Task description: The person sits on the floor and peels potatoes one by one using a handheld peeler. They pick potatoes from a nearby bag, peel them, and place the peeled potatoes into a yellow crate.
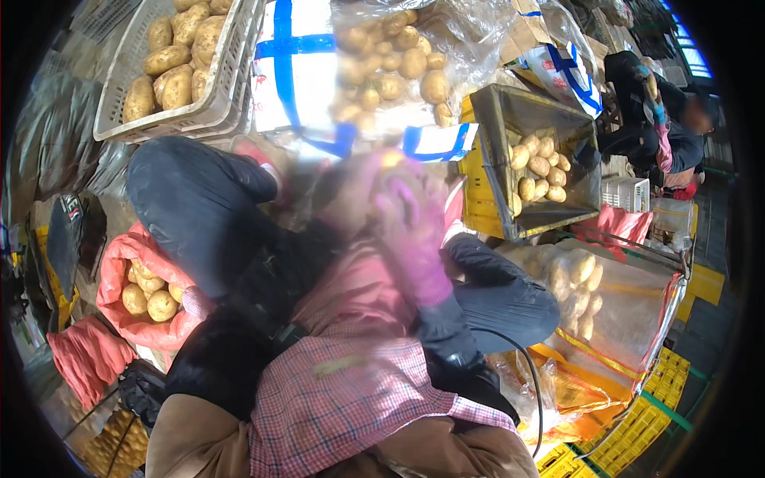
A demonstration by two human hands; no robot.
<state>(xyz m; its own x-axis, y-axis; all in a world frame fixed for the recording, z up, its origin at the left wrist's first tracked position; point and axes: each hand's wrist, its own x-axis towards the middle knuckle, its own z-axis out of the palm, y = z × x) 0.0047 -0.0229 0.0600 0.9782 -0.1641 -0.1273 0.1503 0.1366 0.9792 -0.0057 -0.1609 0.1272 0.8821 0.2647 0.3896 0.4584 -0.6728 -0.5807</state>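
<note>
Both hands are near the middle of the head view, blurred by motion and close together above the lap. My right hand [412, 209] wears a pink-purple glove, its fingers curled; whether something is inside them is hidden by blur. My left hand [343, 194], at the end of a dark sleeve, is a brownish smear beside it, its fingers not distinct. Just beyond them, potatoes [412, 63] lie on clear plastic over a white box with blue tape [293, 45]. A checked pink apron [334, 388] covers the lap.
A white plastic crate [110, 116] of potatoes stands upper left, a yellow crate [478, 203] of potatoes at right. A red mesh sack [110, 281] of potatoes is at left, a clear bag [627, 305] of potatoes lower right. Another person [675, 131] sits upper right.
</note>
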